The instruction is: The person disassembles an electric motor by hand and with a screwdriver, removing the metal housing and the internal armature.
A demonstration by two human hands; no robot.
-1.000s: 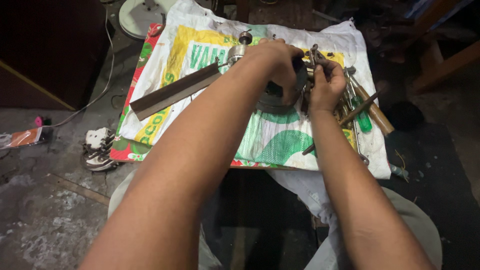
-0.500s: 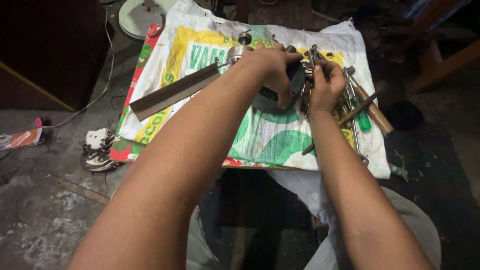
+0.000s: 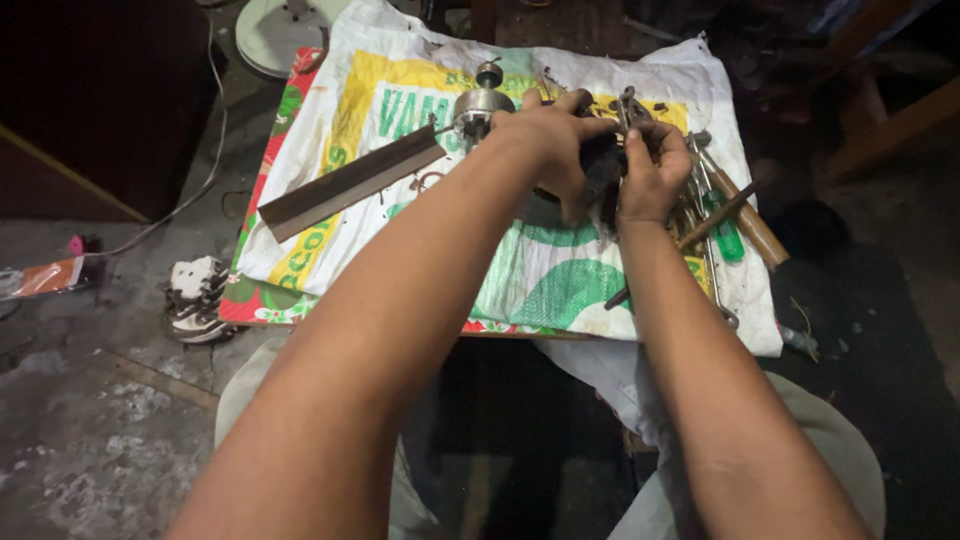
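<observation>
Both hands are gripping the same dark part (image 3: 598,165) right now. The left hand (image 3: 545,145) is wrapping over it from the top and left, fingers curled down around the front, while the right hand (image 3: 650,172) is clamping onto its right side with the thumb pointing up. The part is sitting between the two palms, just above the sack (image 3: 560,280), and most of it is hidden, so I can't tell exactly what it is, just dark and chunky.

Poking up right behind the right hand's fingers is what looks like a pair of pliers (image 3: 628,105). Just right of that hand there's a messy pile of tools: a green-handled screwdriver (image 3: 722,225), a wooden handle (image 3: 752,220), and a long thin rod (image 3: 690,235) lying diagonally.

Left of the left hand, a round metal motor piece (image 3: 482,100) is sitting with a long flat blade (image 3: 350,185) sticking out toward the lower left.

Everything is lying on the printed white sack spread across a low table (image 3: 262,305). Off the table on the floor to the left there's a sandal (image 3: 200,298), and at the top a white round base (image 3: 280,30).
</observation>
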